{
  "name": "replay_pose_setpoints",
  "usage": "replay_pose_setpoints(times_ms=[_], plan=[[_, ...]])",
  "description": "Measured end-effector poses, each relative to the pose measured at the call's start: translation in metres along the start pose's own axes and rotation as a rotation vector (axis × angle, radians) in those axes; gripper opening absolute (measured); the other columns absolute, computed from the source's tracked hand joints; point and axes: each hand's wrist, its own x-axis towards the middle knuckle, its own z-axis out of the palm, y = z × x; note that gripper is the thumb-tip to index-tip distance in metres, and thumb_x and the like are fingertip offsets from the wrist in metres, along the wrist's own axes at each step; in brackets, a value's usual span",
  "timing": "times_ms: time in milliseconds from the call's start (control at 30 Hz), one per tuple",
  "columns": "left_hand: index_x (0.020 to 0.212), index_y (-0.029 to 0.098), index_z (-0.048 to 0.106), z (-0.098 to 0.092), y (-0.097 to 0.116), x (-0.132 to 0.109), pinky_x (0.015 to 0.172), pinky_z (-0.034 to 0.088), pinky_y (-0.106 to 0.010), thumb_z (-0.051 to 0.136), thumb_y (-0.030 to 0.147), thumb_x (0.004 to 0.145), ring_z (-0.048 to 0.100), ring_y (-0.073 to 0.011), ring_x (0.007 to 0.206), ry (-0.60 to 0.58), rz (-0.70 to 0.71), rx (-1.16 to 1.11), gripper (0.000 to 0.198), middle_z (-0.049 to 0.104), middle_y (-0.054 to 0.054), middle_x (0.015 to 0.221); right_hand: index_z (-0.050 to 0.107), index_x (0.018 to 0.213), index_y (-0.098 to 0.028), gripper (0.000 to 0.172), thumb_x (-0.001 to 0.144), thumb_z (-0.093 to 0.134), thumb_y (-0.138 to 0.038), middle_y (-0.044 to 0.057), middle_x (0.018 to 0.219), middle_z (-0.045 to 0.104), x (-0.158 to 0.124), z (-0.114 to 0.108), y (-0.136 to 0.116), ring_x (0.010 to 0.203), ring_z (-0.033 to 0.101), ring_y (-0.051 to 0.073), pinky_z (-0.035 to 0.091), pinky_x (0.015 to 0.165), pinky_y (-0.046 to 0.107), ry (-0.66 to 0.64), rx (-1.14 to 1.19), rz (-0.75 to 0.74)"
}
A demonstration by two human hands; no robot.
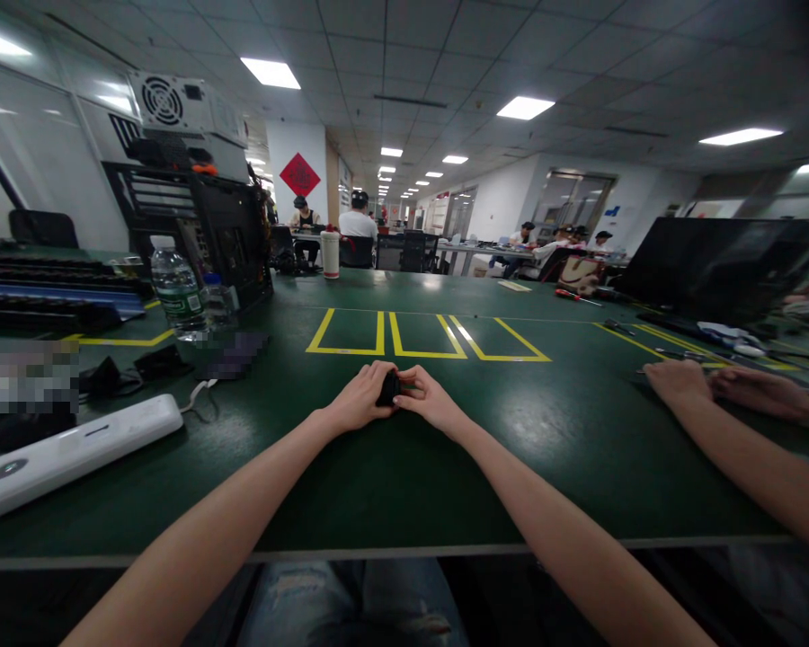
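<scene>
A small black object point(389, 388), its kind too dark and covered to make out, is held between my two hands just above the green table point(377, 485). My left hand point(362, 395) wraps round it from the left, thumb below and fingers on top. From the right, the fingertips of my right hand point(431, 400) pinch its side. Both hands are closed on it, and much of its surface is hidden by fingers. Just beyond them lie three frames of yellow tape point(428, 353) on the tabletop.
On the left stand a white power bank-like device point(81, 454), water bottles point(177, 292) and an open computer case point(222, 238). A white cup point(330, 254) is at the back. To the right are a co-worker's hands point(680, 382), small tools and a black monitor point(721, 265).
</scene>
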Motion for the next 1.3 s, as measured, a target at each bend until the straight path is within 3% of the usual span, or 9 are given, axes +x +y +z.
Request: replay_pose_setpoints(times_ms=[267,500,667,933,1100,1300], plan=[[0.109,0.020,0.033,0.0029,-0.0022,0.0012,0.079,0.039,-0.038,0.059,0.029,0.065,0.045,-0.0222,0.093,0.008,-0.005,-0.003,0.052,0.044,-0.006,0.104,0.045,0.086,-0.020,0.025,0.067,0.058,-0.031,0.001,0.089,0.052,0.0013,0.0025,0.0020,0.077,0.055,0.013,0.045,0.074,0.034,0.055,-0.004,0.017],[0.109,0.020,0.034,0.0037,-0.0022,0.0011,0.079,0.040,-0.039,0.060,0.028,0.065,0.045,-0.0229,0.094,0.017,-0.019,-0.001,0.053,0.044,-0.006,0.104,0.045,0.097,-0.019,0.034,0.067,0.058,-0.028,0.005,0.099,0.051,0.0047,0.0023,0.0062,0.086,0.053,0.015,0.043,0.079,0.036,0.063,0.006,0.076],[0.108,0.020,0.034,0.0030,-0.0019,0.0004,0.077,0.041,-0.038,0.060,0.026,0.065,0.046,-0.0227,0.092,0.010,-0.030,0.010,0.051,0.044,-0.006,0.104,0.046,0.093,-0.020,0.032,0.065,0.061,-0.025,0.003,0.098,0.052,0.0011,0.0011,0.0024,0.093,0.051,0.015,0.042,0.083,0.035,0.003,0.016,0.010],[0.109,0.019,0.034,0.0026,-0.0007,0.0012,0.077,0.041,-0.038,0.060,0.029,0.065,0.046,-0.0227,0.092,0.013,-0.021,0.024,0.051,0.044,-0.007,0.105,0.046,0.089,-0.021,0.026,0.067,0.058,-0.031,0.001,0.091,0.052,0.0024,0.0024,0.0057,0.079,0.054,0.013,0.045,0.074,0.034,0.058,0.012,0.019],[0.111,0.020,0.033,0.0029,-0.0004,0.0012,0.079,0.040,-0.038,0.059,0.028,0.066,0.045,-0.0226,0.094,0.010,-0.025,0.018,0.053,0.044,-0.007,0.105,0.044,0.102,-0.022,0.036,0.069,0.057,-0.030,0.004,0.099,0.051,0.0032,-0.0002,0.0077,0.085,0.054,0.015,0.044,0.077,0.037,0.046,-0.006,0.073],[0.109,0.020,0.034,0.0038,-0.0016,0.0010,0.078,0.040,-0.038,0.060,0.026,0.064,0.046,-0.0222,0.093,0.008,-0.031,0.027,0.051,0.044,-0.006,0.104,0.046,0.094,-0.021,0.031,0.067,0.059,-0.025,0.003,0.099,0.052,0.0011,-0.0001,0.0031,0.092,0.052,0.015,0.042,0.082,0.034,-0.007,0.020,0.039]])
